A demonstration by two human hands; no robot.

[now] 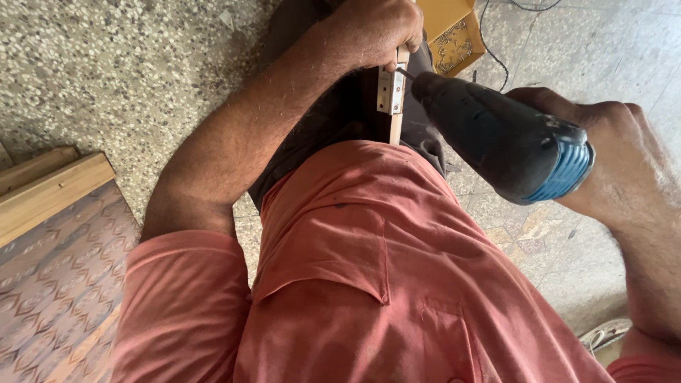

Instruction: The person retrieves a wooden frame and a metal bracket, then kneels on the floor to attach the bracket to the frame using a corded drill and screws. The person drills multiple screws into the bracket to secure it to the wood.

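Observation:
My left hand [372,30] grips the top of a thin wooden strip [396,128] that stands upright against my lap. A small metal hinge [391,91] lies on the strip just below my fingers. My right hand [610,152] holds a dark power drill [496,135] with a blue rear housing. The drill's bit points left and meets the hinge near its upper end. My salmon shirt fills the lower middle of the view and hides the strip's lower part.
A yellow cardboard box [454,32] with small metal parts sits on the speckled floor behind the drill, with a black cable [496,53] beside it. A patterned panel with a wooden frame [53,191] lies at the left. A sandal [603,332] shows at lower right.

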